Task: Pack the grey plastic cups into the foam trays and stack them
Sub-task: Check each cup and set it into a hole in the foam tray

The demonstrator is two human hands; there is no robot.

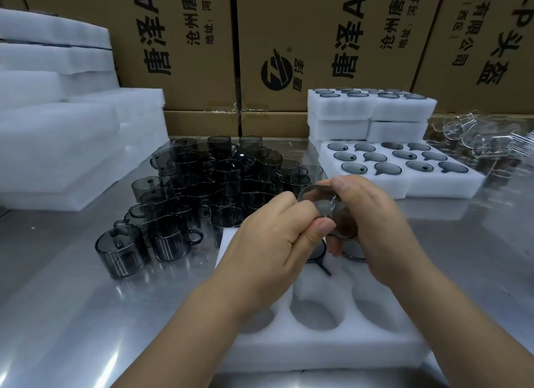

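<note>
Fingers of both hands gripped one grey cup (323, 200), tilted just above the foam tray (318, 344) at the table's (57, 272) near edge: the left hand (268, 237) pinched its near side between thumb and forefinger, and the right hand (375, 223) curled round its far side. Two seated cups (316, 256) showed in the tray's far pockets beneath the hands. Loose cups (219, 179) were heaped mid-table, with a filled tray (404, 185) to their right and stacked filled trays (370, 113) by the far edge.
</note>
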